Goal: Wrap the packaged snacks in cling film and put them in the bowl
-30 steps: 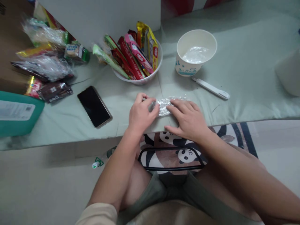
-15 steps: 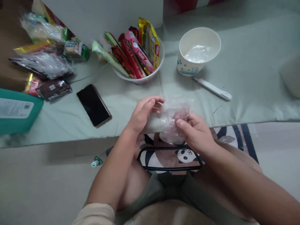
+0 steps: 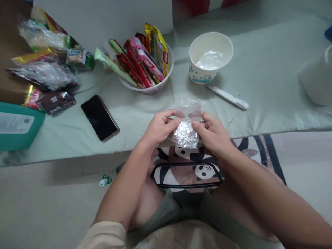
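Note:
A small clear plastic bag (image 3: pixel 187 135), crinkled and shiny, is stretched between both hands just over the table's front edge. My left hand (image 3: pixel 162 127) pinches its left side between thumb and fingers. On the right side, my right hand (image 3: pixel 211 131) grips it the same way, thumb on top. The bag's upper part stands up flat and see-through beyond the fingertips. Whether anything lies inside it I cannot tell. Beyond the hands, a white paper bucket (image 3: pixel 201 76) holds crumpled clear plastic (image 3: pixel 210 60). A white utility knife (image 3: pixel 229 97) lies in front of the bucket.
A tub (image 3: pixel 169 69) of wrapped snack bars (image 3: pixel 145 62) stands at the back. Left of it are a phone (image 3: pixel 100 117), a heap of packaged snacks (image 3: pixel 49 72) and a green container (image 3: pixel 20 128). A pale container (image 3: pixel 319 79) stands at the far right. Below is a panda-patterned mat (image 3: pixel 181 169).
My left hand, apart from the bag's edge before, has closed on its left side. The bag is now spread between both hands. The view has shifted slightly.

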`<state>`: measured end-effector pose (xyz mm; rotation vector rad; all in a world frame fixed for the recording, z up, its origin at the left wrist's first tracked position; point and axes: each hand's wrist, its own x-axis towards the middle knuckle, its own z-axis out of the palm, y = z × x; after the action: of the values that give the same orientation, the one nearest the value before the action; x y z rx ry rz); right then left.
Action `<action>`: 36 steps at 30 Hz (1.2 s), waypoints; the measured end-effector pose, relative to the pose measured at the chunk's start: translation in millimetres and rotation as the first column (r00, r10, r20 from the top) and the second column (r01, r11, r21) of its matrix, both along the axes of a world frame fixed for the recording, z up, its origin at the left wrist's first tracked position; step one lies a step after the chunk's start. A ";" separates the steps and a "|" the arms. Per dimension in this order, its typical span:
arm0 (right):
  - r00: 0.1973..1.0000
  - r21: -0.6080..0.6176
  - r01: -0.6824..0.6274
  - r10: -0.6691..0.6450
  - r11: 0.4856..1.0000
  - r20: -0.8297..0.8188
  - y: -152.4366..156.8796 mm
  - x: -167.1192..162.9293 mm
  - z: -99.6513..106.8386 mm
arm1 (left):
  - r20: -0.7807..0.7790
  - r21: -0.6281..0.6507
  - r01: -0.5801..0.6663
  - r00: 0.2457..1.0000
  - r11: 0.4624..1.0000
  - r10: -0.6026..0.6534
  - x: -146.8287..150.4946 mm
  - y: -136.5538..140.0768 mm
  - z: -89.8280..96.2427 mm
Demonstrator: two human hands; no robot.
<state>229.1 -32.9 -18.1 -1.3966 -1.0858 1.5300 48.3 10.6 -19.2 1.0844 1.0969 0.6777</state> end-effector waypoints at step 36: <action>0.369 0.274 -0.384 -0.126 0.882 0.921 204.2 48.9 64.5 | 0.190 0.187 -0.114 0.979 0.976 0.078 -15.0 10.0 14.4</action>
<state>278.0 171.3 46.3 -1.8603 -2.1241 0.3067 33.3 20.6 -4.8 1.1182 0.9438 0.9606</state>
